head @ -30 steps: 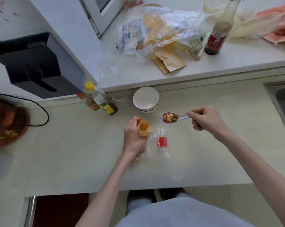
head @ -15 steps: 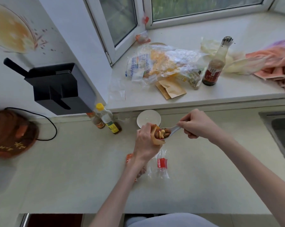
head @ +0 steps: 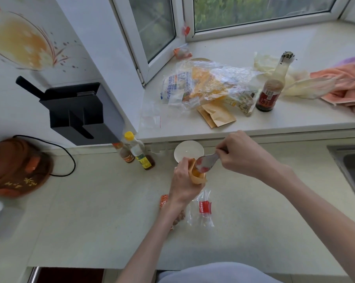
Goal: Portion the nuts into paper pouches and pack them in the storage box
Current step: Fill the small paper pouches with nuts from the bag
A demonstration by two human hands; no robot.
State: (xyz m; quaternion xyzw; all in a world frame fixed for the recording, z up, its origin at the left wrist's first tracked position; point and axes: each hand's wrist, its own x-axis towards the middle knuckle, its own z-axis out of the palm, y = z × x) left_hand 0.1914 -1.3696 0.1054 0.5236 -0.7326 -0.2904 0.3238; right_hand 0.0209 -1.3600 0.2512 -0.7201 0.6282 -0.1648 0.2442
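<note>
Left edge, a brown pot [head: 15, 168] sits on the worktop [head: 90, 211], sauce bottles [head: 137, 154] further in. Our left hand [head: 182, 180] wraps the paper pouch [head: 198, 173], grip closed round it, mouth up so it catches the pour; its long axis is near upright, leaning slightly right. The spoon [head: 206, 162] is tipped into that mouth, bowl down-left, handle up-right into our right hand [head: 242, 154], grip pinched on the handle. Nuts are blurred, probably dropping in. White bowl [head: 188, 152] just behind; spare pouches [head: 217, 115] up on the sill.
</note>
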